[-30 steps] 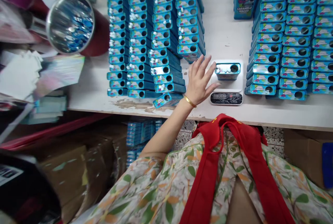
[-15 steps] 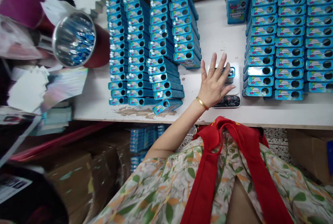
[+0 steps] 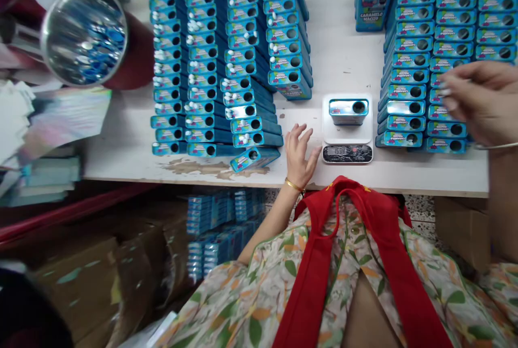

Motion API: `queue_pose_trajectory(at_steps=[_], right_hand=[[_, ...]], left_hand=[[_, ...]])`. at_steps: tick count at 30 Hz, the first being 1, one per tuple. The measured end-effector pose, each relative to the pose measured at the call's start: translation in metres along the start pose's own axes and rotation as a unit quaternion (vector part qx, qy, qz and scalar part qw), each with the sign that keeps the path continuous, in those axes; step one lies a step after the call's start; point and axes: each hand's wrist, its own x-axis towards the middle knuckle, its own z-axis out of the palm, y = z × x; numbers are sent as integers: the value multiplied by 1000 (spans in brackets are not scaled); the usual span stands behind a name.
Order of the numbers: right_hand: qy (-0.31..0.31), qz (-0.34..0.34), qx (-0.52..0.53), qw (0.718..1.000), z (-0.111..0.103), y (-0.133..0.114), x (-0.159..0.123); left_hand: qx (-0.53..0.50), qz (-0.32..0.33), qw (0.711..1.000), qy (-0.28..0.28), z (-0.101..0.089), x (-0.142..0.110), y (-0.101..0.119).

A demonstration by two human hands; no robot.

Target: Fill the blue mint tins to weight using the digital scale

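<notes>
A blue tin (image 3: 348, 108) with a dark round hole in its top stands on a small white kitchen scale (image 3: 347, 135), whose display is lit. Just left of the scale, my left hand (image 3: 298, 156) hovers low by the table edge, fingers apart and holding nothing. Off to the right, my right hand (image 3: 485, 97) is raised over the rows of tins, thumb and fingertips pinched on a small white candy (image 3: 445, 88). Left of the scale, several rows of blue tins (image 3: 243, 75) carry small white candies on their tops.
More rows of blue tins (image 3: 408, 75) fill the right side. A steel pot (image 3: 54, 67) with blue and silver pieces inside stands at the left, near paper sheets (image 3: 73, 121). Cardboard boxes (image 3: 81, 278) and stacked tins (image 3: 214, 251) lie below the table edge.
My left hand has drawn back left and down from over the scale, uncovering the tin. White candies seen on that tin's top are gone. My right hand has come into view with a candy.
</notes>
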Motion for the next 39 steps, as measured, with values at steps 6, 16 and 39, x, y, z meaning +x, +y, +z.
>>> queue_pose_trajectory(at_steps=[6,16,39], right_hand=[[-140,-53,-125,981,91,-17,15],[-116,-40,-61,991,85,-33,14],[-93,358,293,881,74,134,-129]], left_hand=[[-32,-16,999,-5,3,-14,-6],[-84,-12,996,-22,9,-12,-6],[27,190,970,-152,-30,119,33]])
